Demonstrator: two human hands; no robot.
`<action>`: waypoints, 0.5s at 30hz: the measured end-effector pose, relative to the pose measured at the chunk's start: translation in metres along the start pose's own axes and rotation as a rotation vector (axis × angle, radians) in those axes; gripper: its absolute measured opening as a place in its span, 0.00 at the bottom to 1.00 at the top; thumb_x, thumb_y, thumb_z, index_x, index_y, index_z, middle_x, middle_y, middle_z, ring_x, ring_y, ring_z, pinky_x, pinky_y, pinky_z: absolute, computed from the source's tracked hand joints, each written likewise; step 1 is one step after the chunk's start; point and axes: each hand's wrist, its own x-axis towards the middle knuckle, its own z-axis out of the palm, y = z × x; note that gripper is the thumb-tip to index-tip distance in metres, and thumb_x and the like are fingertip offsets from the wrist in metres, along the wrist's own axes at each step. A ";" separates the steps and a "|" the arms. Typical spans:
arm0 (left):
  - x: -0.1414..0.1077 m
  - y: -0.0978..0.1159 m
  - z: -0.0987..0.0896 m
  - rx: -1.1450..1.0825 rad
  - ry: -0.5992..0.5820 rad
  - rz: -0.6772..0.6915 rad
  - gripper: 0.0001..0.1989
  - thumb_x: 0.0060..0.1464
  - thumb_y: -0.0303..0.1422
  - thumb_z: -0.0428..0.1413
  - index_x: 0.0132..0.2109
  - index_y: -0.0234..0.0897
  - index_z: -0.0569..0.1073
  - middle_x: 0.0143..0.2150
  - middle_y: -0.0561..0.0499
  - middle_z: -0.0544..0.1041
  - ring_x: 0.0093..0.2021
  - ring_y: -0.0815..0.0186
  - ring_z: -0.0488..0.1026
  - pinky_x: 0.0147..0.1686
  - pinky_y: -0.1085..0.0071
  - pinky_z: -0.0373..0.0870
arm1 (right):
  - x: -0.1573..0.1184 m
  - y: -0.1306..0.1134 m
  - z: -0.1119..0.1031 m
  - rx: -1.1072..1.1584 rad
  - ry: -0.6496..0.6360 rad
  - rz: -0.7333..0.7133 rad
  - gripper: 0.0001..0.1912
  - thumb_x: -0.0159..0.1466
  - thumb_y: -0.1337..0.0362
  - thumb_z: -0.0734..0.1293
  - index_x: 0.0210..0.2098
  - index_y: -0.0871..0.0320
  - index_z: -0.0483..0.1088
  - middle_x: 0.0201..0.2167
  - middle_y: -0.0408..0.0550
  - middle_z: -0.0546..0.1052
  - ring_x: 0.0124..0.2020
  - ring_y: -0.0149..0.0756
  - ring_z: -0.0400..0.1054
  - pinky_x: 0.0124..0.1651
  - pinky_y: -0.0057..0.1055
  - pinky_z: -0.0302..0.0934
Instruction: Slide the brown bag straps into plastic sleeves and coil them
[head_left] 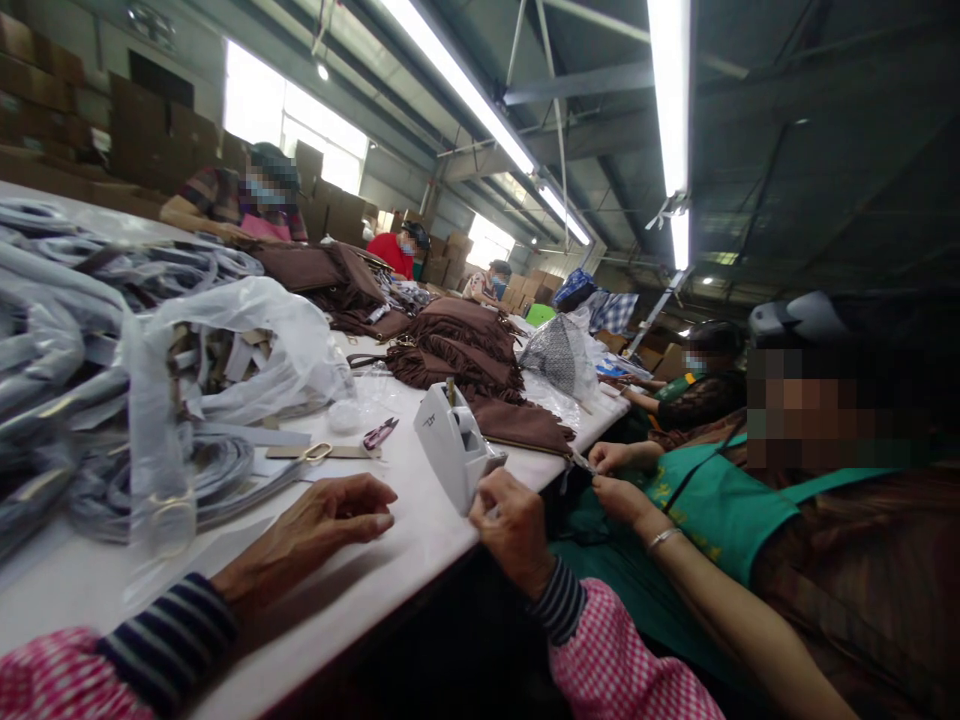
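Observation:
My left hand [322,525] rests over the white table [409,560], fingers apart and slightly curled, with nothing in them. At the table's edge my right hand [514,520] is closed, its fingers pinched beside a white tape dispenser [442,450]; what they hold, if anything, is too small to name. Beyond my left hand lies a tan strap [285,453] with a gold ring [317,452]. Small snips [379,433] lie left of the dispenser. Coiled grey straps [217,470] in plastic wrap sit further left.
Brown fringed bags [465,345] are piled mid-table. A clear plastic bag [240,340] holds tan and white pieces. Close on the right, a person in a green apron [705,490] works at the table edge. Several other people sit further along. Cardboard boxes [157,135] are stacked behind.

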 end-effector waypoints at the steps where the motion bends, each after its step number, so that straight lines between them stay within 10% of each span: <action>1: 0.000 0.000 0.000 0.004 0.004 -0.002 0.23 0.53 0.51 0.62 0.47 0.39 0.79 0.41 0.49 0.80 0.46 0.52 0.75 0.45 0.63 0.69 | -0.007 -0.005 0.003 0.025 -0.044 -0.026 0.10 0.59 0.76 0.61 0.27 0.55 0.63 0.26 0.42 0.69 0.29 0.34 0.66 0.33 0.28 0.57; 15: 0.000 0.000 0.000 0.003 0.009 -0.030 0.25 0.52 0.53 0.63 0.47 0.39 0.80 0.43 0.46 0.81 0.48 0.48 0.77 0.48 0.60 0.71 | -0.038 0.036 -0.027 -0.340 -0.169 0.125 0.10 0.66 0.76 0.63 0.32 0.57 0.71 0.27 0.46 0.76 0.27 0.36 0.71 0.31 0.30 0.56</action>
